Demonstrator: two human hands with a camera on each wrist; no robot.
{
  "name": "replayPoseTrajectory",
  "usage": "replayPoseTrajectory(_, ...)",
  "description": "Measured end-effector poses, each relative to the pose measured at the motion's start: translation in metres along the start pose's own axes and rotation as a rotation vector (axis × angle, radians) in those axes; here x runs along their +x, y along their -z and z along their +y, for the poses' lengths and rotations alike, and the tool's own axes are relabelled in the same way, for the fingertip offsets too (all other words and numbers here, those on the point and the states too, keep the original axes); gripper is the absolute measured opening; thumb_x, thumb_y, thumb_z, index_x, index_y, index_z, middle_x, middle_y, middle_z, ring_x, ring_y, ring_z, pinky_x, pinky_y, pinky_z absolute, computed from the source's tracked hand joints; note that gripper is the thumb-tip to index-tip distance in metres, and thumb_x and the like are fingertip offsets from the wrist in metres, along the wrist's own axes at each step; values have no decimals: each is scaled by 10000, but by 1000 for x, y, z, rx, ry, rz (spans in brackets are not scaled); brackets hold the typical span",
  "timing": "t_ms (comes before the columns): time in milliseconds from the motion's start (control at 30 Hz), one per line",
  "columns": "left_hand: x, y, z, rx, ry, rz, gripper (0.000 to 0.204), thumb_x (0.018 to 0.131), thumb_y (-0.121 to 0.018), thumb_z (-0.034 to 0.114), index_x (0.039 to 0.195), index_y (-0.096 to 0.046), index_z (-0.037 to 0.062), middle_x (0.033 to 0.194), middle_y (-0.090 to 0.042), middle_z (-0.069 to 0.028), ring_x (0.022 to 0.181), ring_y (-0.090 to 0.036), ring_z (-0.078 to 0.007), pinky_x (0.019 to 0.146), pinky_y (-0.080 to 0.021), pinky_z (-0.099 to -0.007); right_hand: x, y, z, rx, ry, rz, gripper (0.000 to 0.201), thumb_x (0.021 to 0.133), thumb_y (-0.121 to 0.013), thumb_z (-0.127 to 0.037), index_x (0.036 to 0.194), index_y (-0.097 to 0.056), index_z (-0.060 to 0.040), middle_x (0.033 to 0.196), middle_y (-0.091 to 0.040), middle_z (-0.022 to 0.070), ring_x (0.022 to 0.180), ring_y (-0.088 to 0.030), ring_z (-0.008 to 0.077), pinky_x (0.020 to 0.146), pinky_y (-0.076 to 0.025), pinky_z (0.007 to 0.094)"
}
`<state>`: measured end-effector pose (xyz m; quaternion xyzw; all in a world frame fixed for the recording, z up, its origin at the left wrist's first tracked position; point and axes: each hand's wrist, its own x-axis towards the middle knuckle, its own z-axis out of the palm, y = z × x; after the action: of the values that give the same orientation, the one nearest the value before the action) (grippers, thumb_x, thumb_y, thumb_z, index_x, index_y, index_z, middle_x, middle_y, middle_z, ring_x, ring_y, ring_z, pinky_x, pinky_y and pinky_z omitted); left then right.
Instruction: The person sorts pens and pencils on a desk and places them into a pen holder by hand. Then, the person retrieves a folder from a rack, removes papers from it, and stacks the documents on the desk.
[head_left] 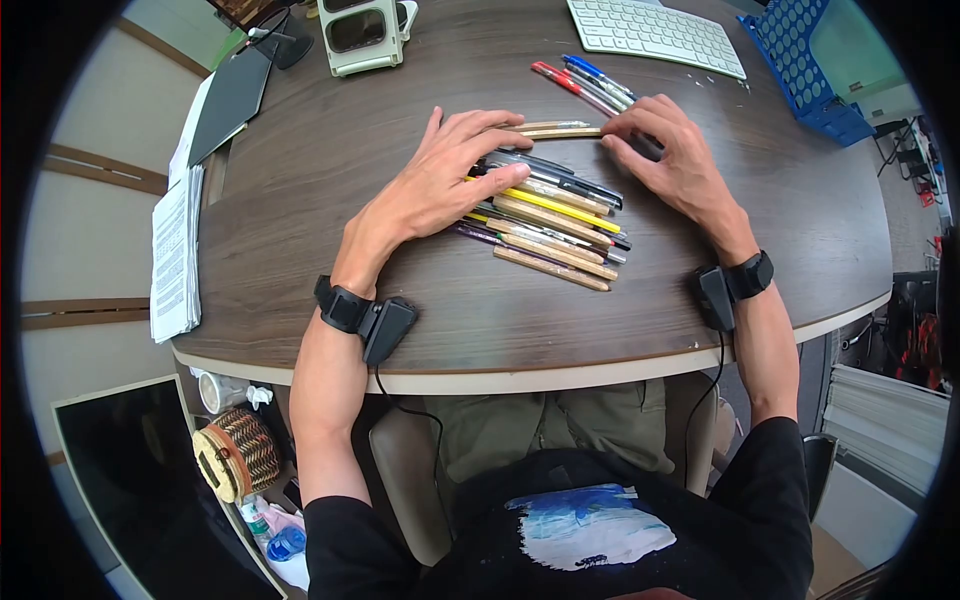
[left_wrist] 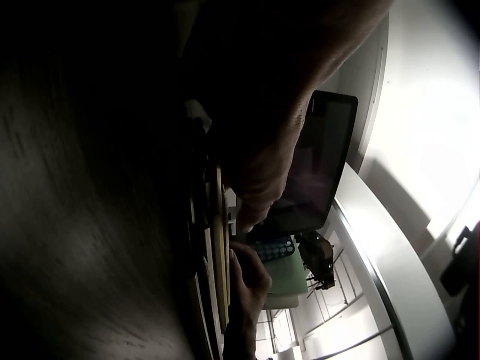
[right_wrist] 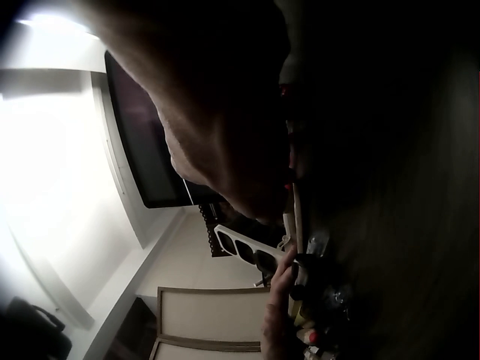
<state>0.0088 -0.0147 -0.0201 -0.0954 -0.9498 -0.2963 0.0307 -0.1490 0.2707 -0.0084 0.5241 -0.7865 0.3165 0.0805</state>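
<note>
Wooden pencils (head_left: 555, 263), a yellow pencil (head_left: 570, 209) and black pens (head_left: 570, 178) lie side by side in a slanting row. My left hand (head_left: 450, 165) spreads over the row's left end, its fingertips at the left ends of two upper pencils (head_left: 550, 126). At their right end, my right hand (head_left: 675, 160) pinches the wooden pencil tip between thumb and forefinger. The left wrist view is dark, with the left hand (left_wrist: 259, 180) above pencils (left_wrist: 219, 262). In the right wrist view, the right hand (right_wrist: 225, 165) hides its fingertips.
Red and blue pens (head_left: 590, 82) lie just beyond the right hand. Farther back are a white keyboard (head_left: 655, 35), a white device (head_left: 362, 35) and a blue basket (head_left: 810, 75). Paper stacks (head_left: 177, 255) sit at the left edge of the desk (head_left: 450, 330).
</note>
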Motion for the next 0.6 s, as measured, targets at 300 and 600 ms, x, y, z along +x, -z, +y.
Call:
replayPoseTrajectory(300,0,-1,-1,-4,1,-2,565,1090,-530,592,1435,-695,176,1637,-520,-67,1584,-399,-295,1377,-36,-633,-1,-5,0,42,-26,-16,159,974,-791,-192,1082,-800,-77,1001,-767,57,1026,-652,243,935,-540,403)
replayPoseTrajectory(600,0,0,-1,0,-3,-3,569,1094,-521,596,1437,-694,175,1637,-519,-63,1577,-409,-297,1376,-39,-635,-1,-4,0,69,-38,-39,178,973,-788,-186,1097,-802,-59,1055,-787,83,1046,-674,258,971,-545,421)
